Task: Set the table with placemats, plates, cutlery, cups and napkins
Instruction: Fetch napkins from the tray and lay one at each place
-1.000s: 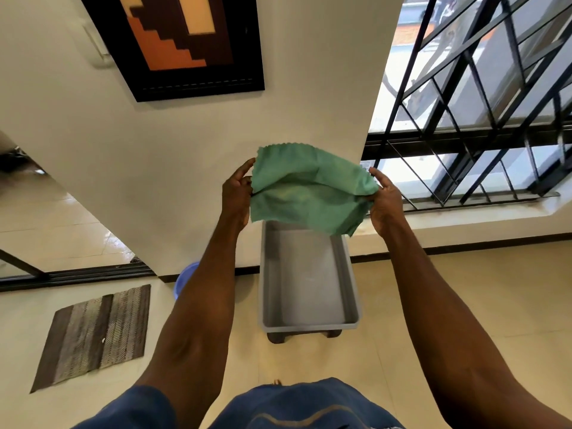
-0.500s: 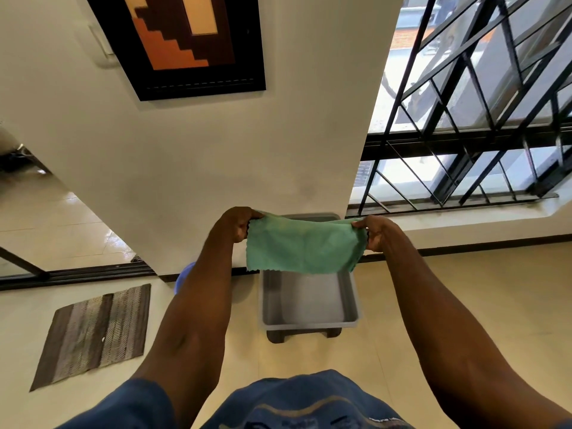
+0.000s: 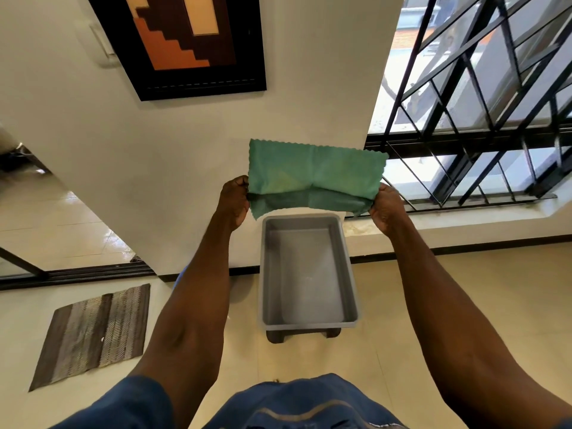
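Note:
A green cloth napkin (image 3: 315, 174) with a scalloped edge is stretched between both my hands in the air, folded over so that one flap stands up and a darker flap hangs below. My left hand (image 3: 233, 199) pinches its left end and my right hand (image 3: 387, 209) pinches its right end. Directly beneath the napkin a grey plastic tub (image 3: 351, 274) stands on a dark low stool on the floor, and nothing shows inside it.
A striped brown mat (image 3: 93, 332) lies on the cream tiled floor at the left. A white wall with a framed picture (image 3: 188, 41) rises behind the tub. A barred window (image 3: 479, 119) fills the right. A blue object (image 3: 179, 278) peeks out behind my left forearm.
Both hands dropped with the napkin hanging down over the tub, then rose again. The napkin now stands flipped upward and pulled wider between them.

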The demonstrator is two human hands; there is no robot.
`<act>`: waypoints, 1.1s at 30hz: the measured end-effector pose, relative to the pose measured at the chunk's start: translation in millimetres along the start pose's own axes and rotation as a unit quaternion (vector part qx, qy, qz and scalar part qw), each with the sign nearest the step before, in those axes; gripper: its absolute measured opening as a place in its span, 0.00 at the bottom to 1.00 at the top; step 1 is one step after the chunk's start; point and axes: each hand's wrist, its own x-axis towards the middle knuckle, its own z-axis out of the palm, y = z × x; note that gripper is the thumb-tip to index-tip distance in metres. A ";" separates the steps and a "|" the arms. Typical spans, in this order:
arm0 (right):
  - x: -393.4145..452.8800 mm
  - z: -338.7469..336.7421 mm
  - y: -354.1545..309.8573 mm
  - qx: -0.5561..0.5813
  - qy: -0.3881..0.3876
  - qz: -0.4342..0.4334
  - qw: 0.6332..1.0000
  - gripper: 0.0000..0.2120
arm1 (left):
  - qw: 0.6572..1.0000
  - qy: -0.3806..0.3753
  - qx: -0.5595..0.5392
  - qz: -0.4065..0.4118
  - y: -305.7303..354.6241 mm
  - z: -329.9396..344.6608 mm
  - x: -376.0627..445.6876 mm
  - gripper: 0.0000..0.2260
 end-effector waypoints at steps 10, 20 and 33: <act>5.9 -1.0 6.3 -0.117 0.005 -0.031 0.993 0.22 | 0.998 -0.006 0.050 0.031 3.4 -5.6 -4.7 0.24; 1.9 17.2 -36.0 0.027 -0.046 -0.047 0.997 0.16 | 0.995 -0.075 -0.019 0.063 41.0 -11.5 4.7 0.19; 8.1 9.0 -1.9 -0.092 0.039 0.020 0.995 0.07 | 0.997 0.037 0.064 0.004 15.4 -8.6 19.3 0.12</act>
